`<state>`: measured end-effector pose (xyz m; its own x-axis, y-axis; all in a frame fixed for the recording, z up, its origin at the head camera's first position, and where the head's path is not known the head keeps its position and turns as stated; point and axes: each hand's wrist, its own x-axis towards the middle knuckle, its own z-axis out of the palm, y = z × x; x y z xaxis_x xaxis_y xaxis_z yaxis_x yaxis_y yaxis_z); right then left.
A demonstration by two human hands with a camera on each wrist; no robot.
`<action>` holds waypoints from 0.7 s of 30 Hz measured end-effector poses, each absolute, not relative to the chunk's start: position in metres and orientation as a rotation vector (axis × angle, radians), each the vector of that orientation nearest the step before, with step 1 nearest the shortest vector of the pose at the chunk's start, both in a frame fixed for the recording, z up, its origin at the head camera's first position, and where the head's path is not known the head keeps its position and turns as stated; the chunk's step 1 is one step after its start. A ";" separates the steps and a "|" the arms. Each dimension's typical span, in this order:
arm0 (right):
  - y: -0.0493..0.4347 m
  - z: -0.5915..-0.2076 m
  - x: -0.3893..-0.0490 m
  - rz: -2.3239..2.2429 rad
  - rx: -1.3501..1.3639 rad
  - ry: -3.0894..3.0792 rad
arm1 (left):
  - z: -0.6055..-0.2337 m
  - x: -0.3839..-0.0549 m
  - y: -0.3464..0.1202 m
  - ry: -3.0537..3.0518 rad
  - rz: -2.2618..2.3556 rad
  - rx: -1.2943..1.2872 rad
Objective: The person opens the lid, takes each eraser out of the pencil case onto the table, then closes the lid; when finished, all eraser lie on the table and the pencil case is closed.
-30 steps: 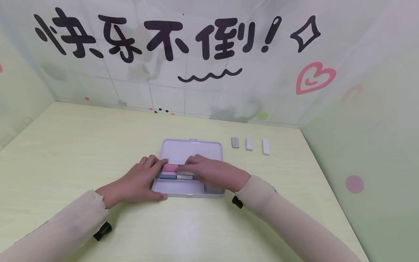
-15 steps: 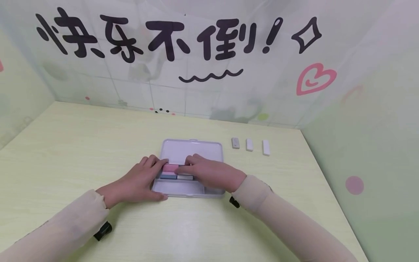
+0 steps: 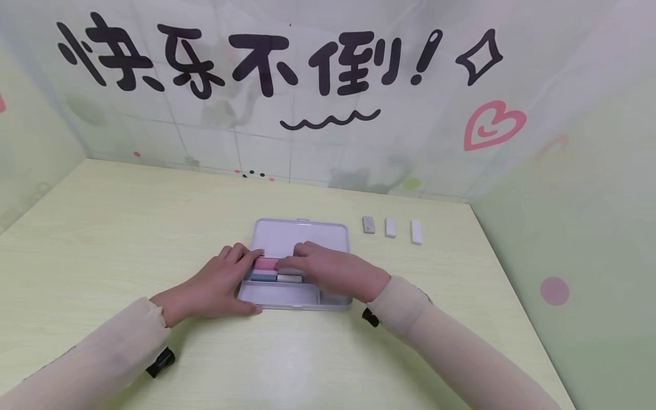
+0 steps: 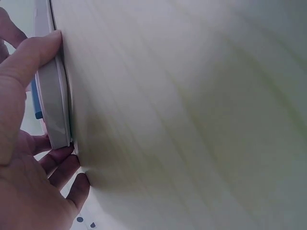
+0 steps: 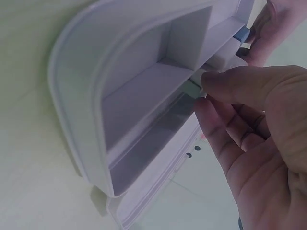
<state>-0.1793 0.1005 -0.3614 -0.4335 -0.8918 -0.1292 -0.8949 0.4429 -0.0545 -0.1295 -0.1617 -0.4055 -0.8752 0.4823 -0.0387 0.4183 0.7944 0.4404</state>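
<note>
Left hand (image 3: 220, 285): we grip case (image 3: 279, 293) by its left end | right hand (image 3: 340, 273): fingertips pinch half-hidden block (image 5: 191, 89) inside case | we should brace case, hold block square.

In the head view, the right grip (image 3: 340, 272) hides part of the case (image 3: 279, 294).

A pale purple box (image 3: 279, 294) is laid open on the counter (image 3: 154, 222). Inside, a pink block (image 3: 265, 264) is set behind a blue block (image 3: 263, 278), and a pale block (image 3: 290, 271) is pinched behind a white block (image 3: 290, 279).
</note>
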 end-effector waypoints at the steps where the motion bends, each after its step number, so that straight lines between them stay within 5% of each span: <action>1: 0.101 -0.361 -0.180 -0.010 -1.569 2.547 | -0.406 -0.129 -0.162 2.833 0.642 0.716; 21: 0.129 -0.371 -0.194 -0.871 -1.099 2.444 | -0.404 -0.128 -0.161 2.836 0.642 0.710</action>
